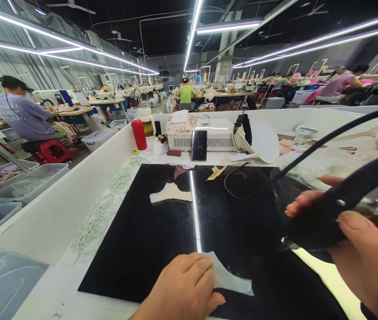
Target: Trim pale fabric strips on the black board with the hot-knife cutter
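On the black board (pixel 135 249) lies a pale translucent curved piece (pixel 231 279), its left end under the fingers of my left hand (pixel 189 284). Those fingers are pressed together at that end. At the right, my right hand (pixel 365 249) is wrapped round a black handheld tool (pixel 325 218) with a cable and a metal part at its lower tip. A cream cut piece (pixel 170 193) lies farther back on the board. Below the tool, a pale yellow strip (pixel 332 278) runs toward the bottom right.
Coils of pale green cord (pixel 92 226) line the left side. Behind the board stand a phone (pixel 199 146), a white metal box (pixel 222 133), a red bottle (pixel 138 134) and a jar (pixel 147 122). Plastic bags lie at the right. People sit at sewing machines beyond the white partition (pixel 65 195).
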The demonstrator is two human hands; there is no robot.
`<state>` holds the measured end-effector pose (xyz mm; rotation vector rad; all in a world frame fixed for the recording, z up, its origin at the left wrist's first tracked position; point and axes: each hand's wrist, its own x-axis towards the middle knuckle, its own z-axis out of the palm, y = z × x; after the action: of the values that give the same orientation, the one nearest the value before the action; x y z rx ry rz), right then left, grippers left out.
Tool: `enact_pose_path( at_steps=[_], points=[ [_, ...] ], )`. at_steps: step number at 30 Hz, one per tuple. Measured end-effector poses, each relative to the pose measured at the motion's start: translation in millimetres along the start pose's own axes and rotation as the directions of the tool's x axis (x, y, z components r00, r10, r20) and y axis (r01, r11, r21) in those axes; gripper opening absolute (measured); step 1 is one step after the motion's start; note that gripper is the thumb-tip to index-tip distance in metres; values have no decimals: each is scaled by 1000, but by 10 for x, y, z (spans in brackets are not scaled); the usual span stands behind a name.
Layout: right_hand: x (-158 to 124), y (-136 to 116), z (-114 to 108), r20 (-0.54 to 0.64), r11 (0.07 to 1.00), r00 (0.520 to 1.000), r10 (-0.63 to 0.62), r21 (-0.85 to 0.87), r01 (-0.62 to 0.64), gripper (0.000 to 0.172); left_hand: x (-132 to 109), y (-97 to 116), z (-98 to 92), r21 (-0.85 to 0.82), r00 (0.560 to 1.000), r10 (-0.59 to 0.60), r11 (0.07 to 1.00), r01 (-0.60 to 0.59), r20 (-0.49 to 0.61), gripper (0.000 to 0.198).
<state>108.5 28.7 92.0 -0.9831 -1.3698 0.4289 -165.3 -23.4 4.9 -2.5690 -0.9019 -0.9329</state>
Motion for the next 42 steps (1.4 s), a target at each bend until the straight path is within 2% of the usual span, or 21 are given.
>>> enact_pose_path(
  at_steps=[2,3,6,9,14,24,34,42],
  points=[
    [-33,-31,133,-15,980,990,143,143,-139,41,6,-5,-10,6,1000,9,1000,-9,-5,38],
    [-68,-59,215,-4,968,985,174,187,-170,45,10,-7,-13,10,1000,16,1000,-16,-6,41],
    [-203,-164,502,58,938,988,145,309,-156,47,16,-14,-6,18,999,27,999,-26,-20,45],
    [-308,-243,788,86,864,993,80,491,-112,45,13,-13,18,21,999,23,1000,-22,-37,44],
    [-345,-253,1050,57,838,994,94,535,-110,41,-11,-6,49,18,999,33,999,-32,-40,36],
    [-392,-153,1090,57,845,996,75,526,-94,38,-36,-16,75,7,999,22,1000,-22,-40,30],
    [-378,-165,1110,37,849,995,92,519,-98,37,-21,-7,84,24,998,22,999,-21,-64,31],
    [-372,-165,1113,26,853,996,85,515,-86,35,-37,-8,82,20,999,28,999,-27,-34,28]
  ],
)
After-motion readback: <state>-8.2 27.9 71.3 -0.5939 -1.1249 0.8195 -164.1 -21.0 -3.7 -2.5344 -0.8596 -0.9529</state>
